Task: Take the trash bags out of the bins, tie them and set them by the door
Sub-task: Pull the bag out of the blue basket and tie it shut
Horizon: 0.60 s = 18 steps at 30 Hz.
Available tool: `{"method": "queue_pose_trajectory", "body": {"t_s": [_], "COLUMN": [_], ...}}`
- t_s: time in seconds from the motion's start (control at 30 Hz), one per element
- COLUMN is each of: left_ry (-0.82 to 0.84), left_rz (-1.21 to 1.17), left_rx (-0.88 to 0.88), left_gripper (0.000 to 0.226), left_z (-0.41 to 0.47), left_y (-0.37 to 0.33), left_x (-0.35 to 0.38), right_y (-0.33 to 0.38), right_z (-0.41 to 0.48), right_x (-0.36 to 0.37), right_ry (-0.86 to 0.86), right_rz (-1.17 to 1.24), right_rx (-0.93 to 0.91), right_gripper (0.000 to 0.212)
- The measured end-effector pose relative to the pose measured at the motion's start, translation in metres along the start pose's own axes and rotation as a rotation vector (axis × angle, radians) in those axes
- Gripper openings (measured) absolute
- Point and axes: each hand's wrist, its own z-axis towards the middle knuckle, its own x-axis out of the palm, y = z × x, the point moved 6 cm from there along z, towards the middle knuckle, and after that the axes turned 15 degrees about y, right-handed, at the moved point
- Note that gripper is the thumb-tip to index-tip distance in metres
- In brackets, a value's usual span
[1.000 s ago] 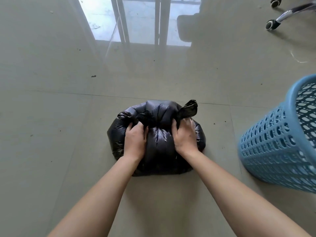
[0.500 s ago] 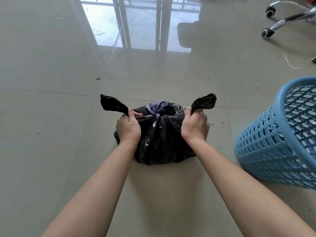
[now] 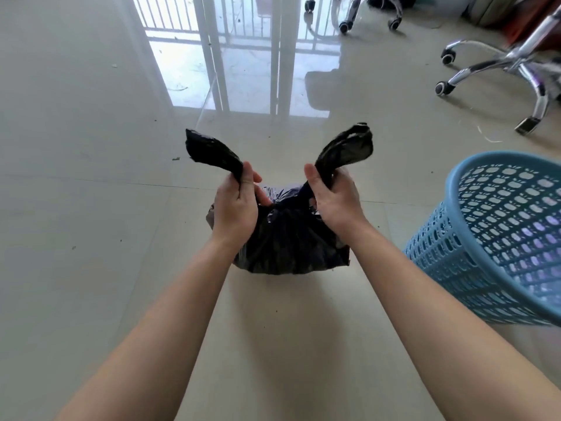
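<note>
Both hands have risen since half a second ago. Left hand (image 3: pixel 235 208) and right hand (image 3: pixel 334 199) each grip one ear of the black trash bag (image 3: pixel 288 241) left of the blue bin (image 3: pixel 498 238). Tying step; next, likely cross the ears again.

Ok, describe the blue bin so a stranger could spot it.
From the barred glass door, come back across the pale floor to the black trash bag. Just right of it stands the blue bin; unlike the chrome chair legs behind, it is plastic, pierced all over with holes.
</note>
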Motion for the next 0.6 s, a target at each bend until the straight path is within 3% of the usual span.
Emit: {"method": "queue_pose_trajectory", "body": {"t_s": [0.13,0.2,0.27,0.33,0.4,0.53,0.6], "left_ry": [0.029,0.052,0.077,0.07,0.008,-0.004,0.032], "left_rz": [-0.377,-0.574,-0.448,-0.107,-0.03,-0.612,-0.758], "left_rx": [-0.251,-0.36,-0.301,-0.156,-0.054,-0.106,-0.207], "left_gripper": [0.018,0.005,0.011,0.022,0.025,0.024,0.03], "left_z": [0.005,-0.003,-0.011,-0.017,-0.02,-0.015,-0.015], "left_y": [0.012,0.014,0.009,-0.002,-0.014,-0.018,-0.014], "left_x": [-0.001,0.003,0.002,-0.004,-0.009,-0.01,-0.002], "right_y": [0.001,-0.011,-0.021,-0.026,-0.026,-0.015,-0.011], "right_z": [-0.005,-0.012,-0.016,-0.017,-0.017,-0.016,-0.014], "right_x": [0.013,0.013,0.008,0.004,0.002,0.003,-0.002], "right_ry": [0.287,0.323,0.255,0.188,0.129,0.052,0.014], "right_rz": [0.387,0.345,0.197,0.12,0.129,0.457,0.248], "right_rx": [0.068,0.112,0.135,0.159,0.164,0.163,0.124], "right_gripper": [0.034,0.029,0.02,0.019,0.024,0.026,0.024]}}
